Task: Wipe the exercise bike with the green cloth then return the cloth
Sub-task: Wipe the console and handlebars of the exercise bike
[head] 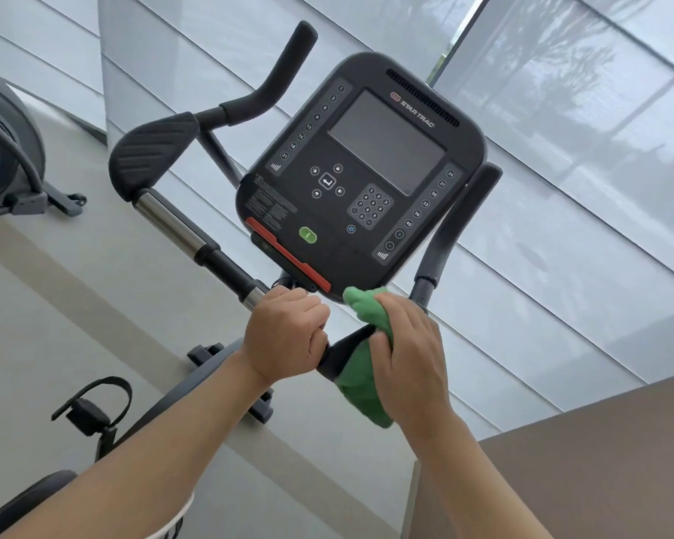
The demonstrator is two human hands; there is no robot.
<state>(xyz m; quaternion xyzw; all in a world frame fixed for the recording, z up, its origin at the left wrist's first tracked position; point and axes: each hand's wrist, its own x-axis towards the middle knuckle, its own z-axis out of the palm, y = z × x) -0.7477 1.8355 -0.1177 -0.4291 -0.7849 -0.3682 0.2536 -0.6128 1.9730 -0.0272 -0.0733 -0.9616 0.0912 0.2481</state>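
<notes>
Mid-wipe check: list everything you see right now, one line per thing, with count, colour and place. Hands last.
console: one, black with a dark screen, centre, on the bike
green button: one, lower console
red strip: one, along the console's lower-left edge
handlebars: one set, black with chrome sections, around the console
green cloth: one, below the console, wrapped on the black centre grip
pedal with strap: one, black, lower left
other machine: one, grey, far left
window blinds: pale grey, behind the bike
left hand: grips the bar below the console
right hand: holds the cloth against the grip
</notes>
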